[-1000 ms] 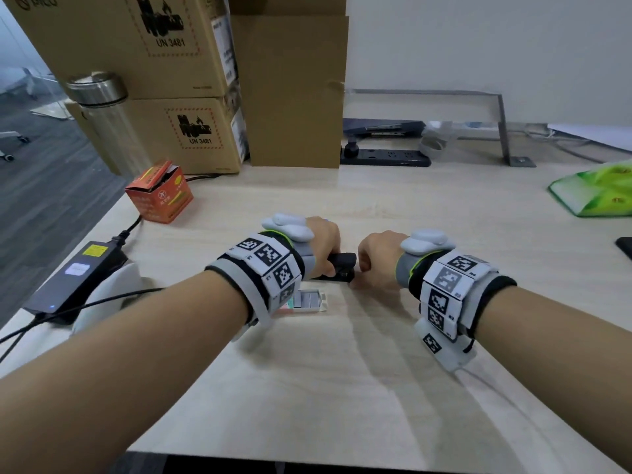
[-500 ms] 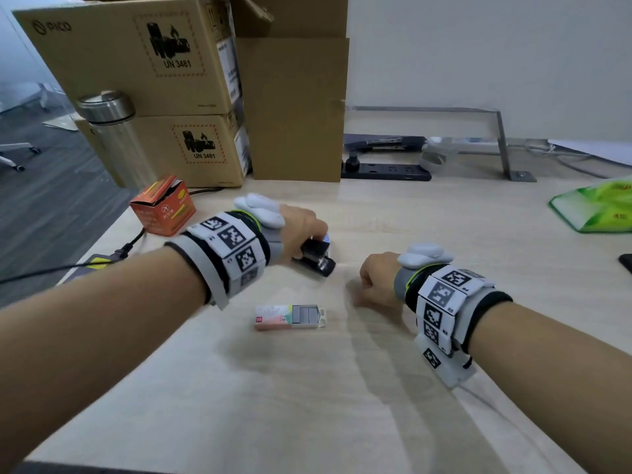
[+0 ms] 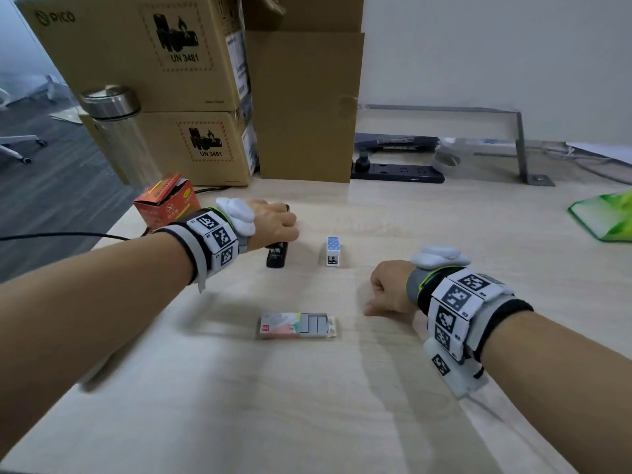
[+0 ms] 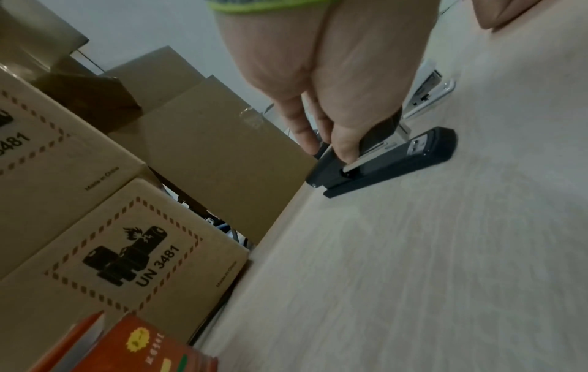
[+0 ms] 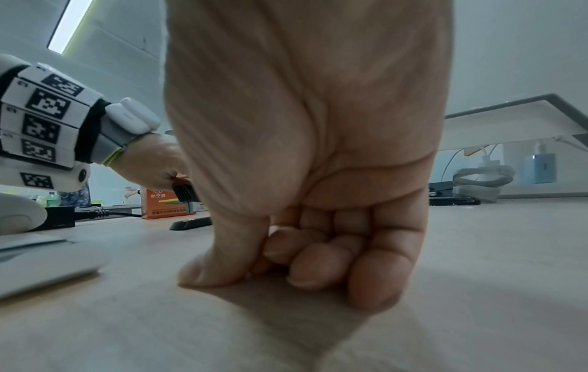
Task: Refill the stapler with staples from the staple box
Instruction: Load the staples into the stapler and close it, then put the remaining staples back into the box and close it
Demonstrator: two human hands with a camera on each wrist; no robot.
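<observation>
Black plastic is what your left hand [image 3: 273, 224] has hold of: the stapler [image 4: 394, 156] sits on the desk [image 3: 307, 405] with its base flat, and your fingers [image 4: 343, 143] curl over the raised top arm near the hinge. From the left wrist view the arm looks lifted off the metal magazine, so the stapler seems to be part-way open or being opened. How far the arm is swung back I cannot tell, because the hand covers it in the head view.

Your right hand [image 3: 390, 295] rests on the desk to the right, well apart from the stapler. Its fingers [image 5: 321, 261] are curled into a loose fist, knuckles down, and nothing shows between them.

The staple box [image 3: 297, 325] lies near you, between your two arms, with its tray slid partly out to the right and grey staple strips showing. A small blue-and-white stapler [image 3: 333, 251] stands just right of the black one; it looks like a bystander here.

By my reading, you are at the opening step: the black stapler is placed and held, and no staples have been picked up yet. Next, I would swing the top arm fully back with your left hand and keep the base pinned. Then bring your right hand left and near to the box and pinch one strip by its sides. Lift it level, since strips tend to snap, and carry it far-left to the magazine.
</observation>
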